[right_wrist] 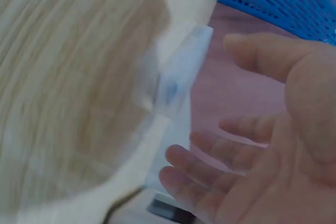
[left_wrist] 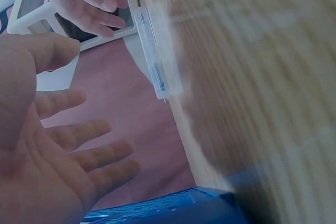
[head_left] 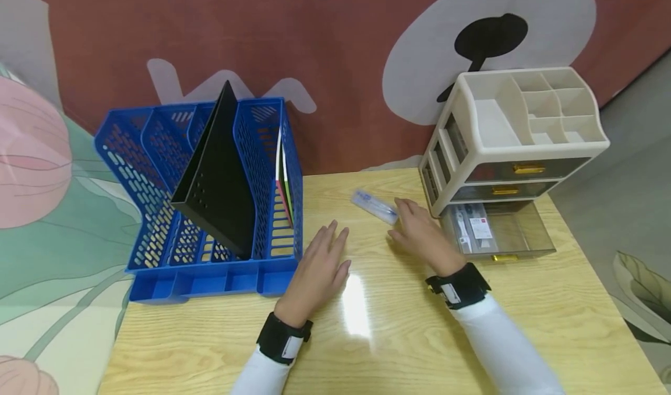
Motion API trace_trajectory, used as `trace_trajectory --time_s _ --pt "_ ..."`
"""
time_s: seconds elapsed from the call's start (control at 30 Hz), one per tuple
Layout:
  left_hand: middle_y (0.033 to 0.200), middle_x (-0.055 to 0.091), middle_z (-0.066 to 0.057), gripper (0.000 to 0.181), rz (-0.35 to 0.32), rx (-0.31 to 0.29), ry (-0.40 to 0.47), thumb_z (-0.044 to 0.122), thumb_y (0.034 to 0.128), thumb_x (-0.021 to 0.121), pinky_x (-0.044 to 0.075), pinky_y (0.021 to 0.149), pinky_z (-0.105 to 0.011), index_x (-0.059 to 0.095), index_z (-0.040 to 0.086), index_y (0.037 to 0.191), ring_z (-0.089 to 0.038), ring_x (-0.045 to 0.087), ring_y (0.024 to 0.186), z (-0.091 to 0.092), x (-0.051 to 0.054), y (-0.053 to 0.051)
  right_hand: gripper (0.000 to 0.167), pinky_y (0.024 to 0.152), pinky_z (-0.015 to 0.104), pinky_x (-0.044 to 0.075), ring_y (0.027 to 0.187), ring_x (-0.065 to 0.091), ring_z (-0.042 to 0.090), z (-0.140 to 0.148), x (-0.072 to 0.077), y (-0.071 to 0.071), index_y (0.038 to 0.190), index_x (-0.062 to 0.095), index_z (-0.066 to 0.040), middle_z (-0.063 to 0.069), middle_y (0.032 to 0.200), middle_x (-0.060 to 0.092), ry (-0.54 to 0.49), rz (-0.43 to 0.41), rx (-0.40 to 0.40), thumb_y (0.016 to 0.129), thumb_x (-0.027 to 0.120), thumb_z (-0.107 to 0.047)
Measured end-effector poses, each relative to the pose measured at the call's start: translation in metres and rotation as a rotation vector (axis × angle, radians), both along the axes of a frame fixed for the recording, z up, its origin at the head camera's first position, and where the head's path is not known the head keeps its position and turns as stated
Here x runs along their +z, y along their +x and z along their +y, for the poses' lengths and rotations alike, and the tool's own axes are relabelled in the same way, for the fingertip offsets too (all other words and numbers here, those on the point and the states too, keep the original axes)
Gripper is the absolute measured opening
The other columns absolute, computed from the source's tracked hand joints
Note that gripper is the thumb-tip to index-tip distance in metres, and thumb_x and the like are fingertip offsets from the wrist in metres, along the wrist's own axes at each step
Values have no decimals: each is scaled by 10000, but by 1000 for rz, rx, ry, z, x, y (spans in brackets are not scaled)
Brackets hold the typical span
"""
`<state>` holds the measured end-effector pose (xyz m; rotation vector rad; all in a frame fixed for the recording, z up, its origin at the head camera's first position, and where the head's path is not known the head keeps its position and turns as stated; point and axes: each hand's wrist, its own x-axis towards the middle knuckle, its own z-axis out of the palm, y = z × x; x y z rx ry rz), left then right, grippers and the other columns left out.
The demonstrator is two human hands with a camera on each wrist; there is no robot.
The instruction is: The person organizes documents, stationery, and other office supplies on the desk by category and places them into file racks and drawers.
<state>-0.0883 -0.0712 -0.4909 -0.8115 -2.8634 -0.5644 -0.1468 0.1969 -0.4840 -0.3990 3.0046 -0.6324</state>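
Observation:
A slim clear plastic case (head_left: 374,206) with something blue inside lies on the table between the blue file rack and the white drawer unit. My right hand (head_left: 423,235) is at its right end, fingers spread and loosely bent; the right wrist view shows the case (right_wrist: 181,74) beyond the fingers, with nothing in the palm. Whether a fingertip touches it I cannot tell. My left hand (head_left: 317,272) is held near the rack's front right corner, its fingers extended and apart. In the left wrist view that palm (left_wrist: 50,166) holds nothing.
The blue file rack (head_left: 212,278) at left holds a tilted black folder (head_left: 222,185) and thin booklets (head_left: 284,179). At right stands the white drawer unit (head_left: 540,144); its bottom drawer (head_left: 524,232) is pulled out, with small packaged items (head_left: 476,229) inside. A printed cloth (head_left: 346,92) hangs behind.

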Motion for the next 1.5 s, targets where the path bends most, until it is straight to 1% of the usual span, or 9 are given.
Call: trace_trajectory --time_s 0.3,0.5,0.6,0.7,0.83,0.97,1.2,1.3,1.5 --pt "1626 374 -245 622 -73 20 23 288 1017 639 378 1194 -567 433 51 1554 -463 423 1461 7 -6 -2 751 1068 595 432 1277 455 505 -10 -13 -13 1540 369 46 331 1423 465 8 -89 -77 951 735 -241" --pt "1640 349 -242 649 -92 43 13 302 1017 641 369 1205 -552 407 57 1570 -462 405 1472 10 -9 -2 672 1075 581 387 1201 517 494 -13 -22 -18 1447 464 107 331 1319 556 33 23 -19 918 762 -180" --pt "1665 294 -242 684 -109 60 15 310 1017 641 363 1208 -553 362 70 1594 -464 379 1488 12 -9 -3 606 1000 557 434 1111 544 478 -16 -23 -20 1396 511 124 321 1260 582 27 50 -4 912 767 -134" --pt "1700 186 -246 735 -127 73 19 323 1017 640 341 1217 -566 300 81 1622 -481 332 1508 15 -10 -5 529 912 524 473 1024 550 442 -18 -22 -19 1339 552 116 298 1204 592 27 34 -13 909 767 -105" --pt "1721 84 -239 814 -150 103 10 386 1000 659 337 1197 -626 252 92 1641 -518 263 1524 17 -10 -8 470 856 499 493 978 540 402 -20 -20 -14 1297 577 92 261 1160 590 34 -12 -22 896 756 -75" --pt "1726 87 -222 884 -170 122 -15 483 974 672 348 1171 -667 240 107 1647 -531 224 1533 17 -10 -11 434 857 488 499 967 528 386 -23 -19 -4 1255 585 90 236 1133 583 31 -34 -24 851 698 -18" --pt "1716 129 -235 899 -176 98 -18 533 969 653 347 1169 -672 241 110 1648 -532 221 1534 17 -11 -14 420 829 482 523 935 541 372 -25 -21 12 1169 601 124 232 1091 584 18 -10 -38 763 670 36" --pt "1715 134 -236 895 -182 95 -21 525 972 651 343 1174 -667 237 110 1649 -527 225 1535 17 -11 -14 426 819 475 527 924 551 364 -22 -18 18 1187 597 109 226 1080 590 8 3 -32 776 687 45" --pt "1724 110 -220 853 -184 94 2 493 996 628 318 1207 -631 233 113 1650 -500 227 1545 17 -11 -16 453 837 496 527 940 576 395 -14 -11 32 1239 587 104 252 1097 609 -19 87 21 814 732 46"
